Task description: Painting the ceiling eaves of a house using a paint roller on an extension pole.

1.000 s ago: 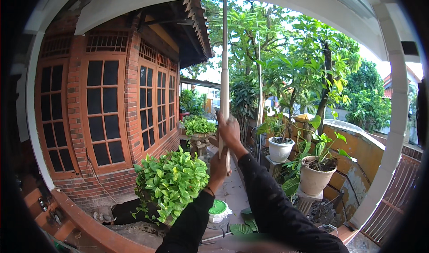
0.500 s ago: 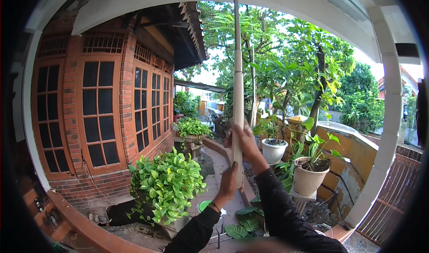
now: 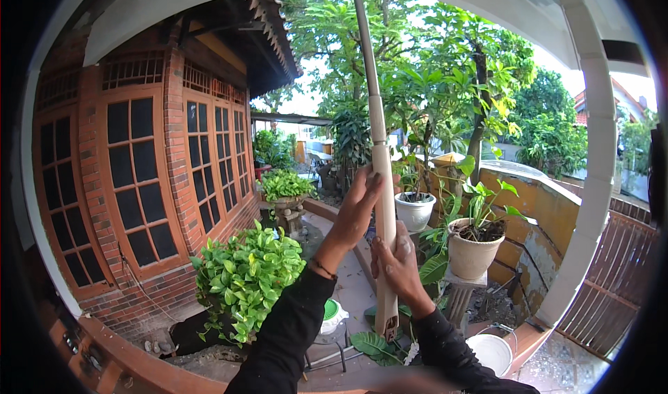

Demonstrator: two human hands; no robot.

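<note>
A long beige pole (image 3: 380,143) rises nearly upright in front of me, thick in its lower part and thinner and darker toward the top, where it leaves the picture. My left hand (image 3: 360,202) is wrapped round the pole's thick part from the left, with fingertips showing beyond it. Lower down, my right hand (image 3: 399,263) grips the same pole from the right. Beneath it the pole's worn end shows a dark, hollow-looking patch and hangs above the paving.
A leafy potted plant (image 3: 254,282) stands to the left, near a low stool (image 3: 334,340) bearing a white-and-green container (image 3: 332,316). At right are a beige pot (image 3: 476,255) on a pedestal, a white pot (image 3: 415,213) and a white round bucket (image 3: 490,356). Trees rise ahead.
My hands have swapped places on the pole: the left has moved up above the right, which is now lower. The pole's top leans slightly left, and the view has shifted right.
</note>
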